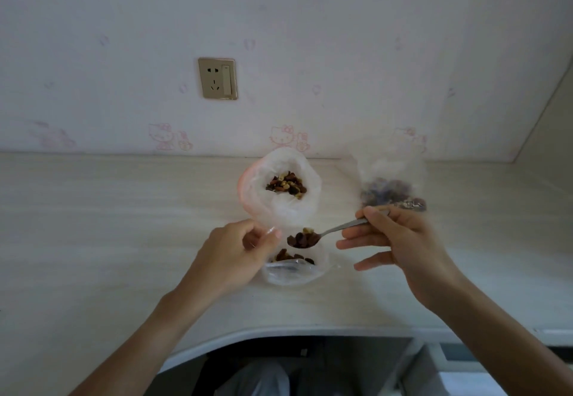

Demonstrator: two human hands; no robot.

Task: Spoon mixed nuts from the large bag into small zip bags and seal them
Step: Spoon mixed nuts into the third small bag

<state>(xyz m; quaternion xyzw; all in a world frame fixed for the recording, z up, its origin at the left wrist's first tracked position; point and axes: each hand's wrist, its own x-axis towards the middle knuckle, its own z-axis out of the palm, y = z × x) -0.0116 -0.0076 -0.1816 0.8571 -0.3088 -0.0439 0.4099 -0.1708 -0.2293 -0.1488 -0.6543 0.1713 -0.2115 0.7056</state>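
Your right hand [400, 240] holds a metal spoon [325, 234] by the handle, thumb and forefinger pinched on it while the other fingers spread loosely below. The bowl of the spoon is heaped with mixed nuts [300, 238] and hangs just above the mouth of a small zip bag [294, 268] lying on the pale counter [108, 209]. That small bag already has some nuts in its bottom.

Your left hand [238, 250] grips the left edge of the small bag's opening, fingers curled round the clear plastic and holding the mouth up and apart for the spoon.

Just behind the small bag stands the large bag [279, 188], its white plastic rolled open, a pinkish tint along its left rim, and a dark pile of nuts showing deep inside it. To the right of the large bag, near the wall, a second small bag [392, 188] stands on the counter with nuts in its lower part; it is blurred, and you cannot tell whether its top is sealed.

On the wall behind, patterned with faint pink cartoon cats, a gold-framed socket plate [218, 78] sits above and to the left of the large bag. The counter's curved front edge runs below your forearms.
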